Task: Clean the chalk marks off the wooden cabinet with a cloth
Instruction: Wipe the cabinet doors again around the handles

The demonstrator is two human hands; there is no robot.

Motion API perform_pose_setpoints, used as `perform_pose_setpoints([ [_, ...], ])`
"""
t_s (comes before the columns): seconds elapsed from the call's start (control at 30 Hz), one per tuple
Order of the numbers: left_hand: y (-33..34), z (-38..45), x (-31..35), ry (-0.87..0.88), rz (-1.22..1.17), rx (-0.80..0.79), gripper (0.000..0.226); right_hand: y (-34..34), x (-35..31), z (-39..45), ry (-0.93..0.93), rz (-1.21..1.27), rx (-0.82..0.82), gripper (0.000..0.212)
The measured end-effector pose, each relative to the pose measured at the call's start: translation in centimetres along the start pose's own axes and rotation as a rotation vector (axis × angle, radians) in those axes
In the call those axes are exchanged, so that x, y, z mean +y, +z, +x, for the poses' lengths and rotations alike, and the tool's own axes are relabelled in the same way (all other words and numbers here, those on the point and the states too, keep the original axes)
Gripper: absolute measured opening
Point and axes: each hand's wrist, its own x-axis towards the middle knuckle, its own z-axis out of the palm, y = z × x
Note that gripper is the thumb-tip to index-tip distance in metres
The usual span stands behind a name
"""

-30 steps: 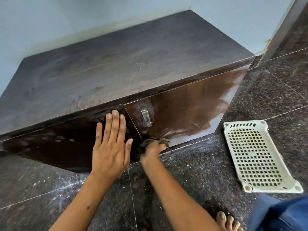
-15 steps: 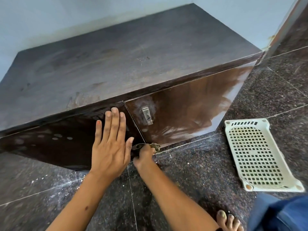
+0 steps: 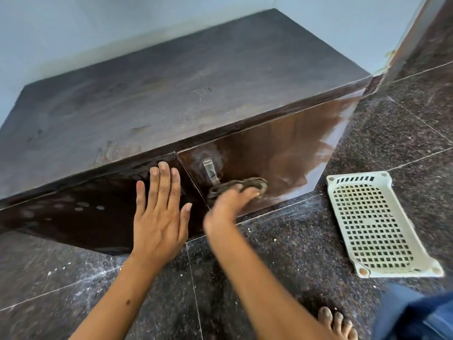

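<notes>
A low dark wooden cabinet (image 3: 186, 89) stands against the pale wall, with two glossy front doors. My left hand (image 3: 159, 217) lies flat with straight fingers on the left door. My right hand (image 3: 230, 204), blurred by motion, holds a crumpled dark cloth (image 3: 240, 185) against the lower part of the right door (image 3: 282, 168), just below the small metal handle (image 3: 210, 169). Faint whitish smears show on the right door around the handle and towards its right edge. Pale spots dot the left door (image 3: 81, 207).
A cream perforated plastic tray (image 3: 377, 224) lies on the dark speckled floor tiles to the right of the cabinet. My bare toes (image 3: 337, 322) and blue clothing (image 3: 416, 315) are at the lower right. White dust specks lie on the floor along the cabinet base.
My right hand has swept the cloth from the seam between the doors rightwards and slightly up across the right door. My left hand stays pressed on the left door.
</notes>
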Motion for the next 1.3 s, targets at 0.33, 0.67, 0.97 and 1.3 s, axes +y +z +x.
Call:
perform_pose_setpoints([
  [0.33, 0.5, 0.0, -0.1, -0.005, 0.029, 0.034, 0.064, -3.7, -3.4, 4.2, -0.036, -0.215, -0.006, 0.051],
  [0.67, 0.4, 0.0, 0.1, -0.011, 0.051, 0.019, 0.066, -5.8, -8.6, 10.2, -0.088, 0.064, 0.184, 0.047],
  [0.97, 0.7, 1.9, 4.4, 0.020, 0.019, 0.052, 0.072, 0.3, -7.1, 0.4, -1.152, -0.287, -0.004, 0.048],
  [1.3, 0.8, 2.4, 4.5, 0.036, 0.006, 0.066, 0.067, -6.6, -10.4, 10.8, -0.460, -0.115, 0.219, 0.054],
])
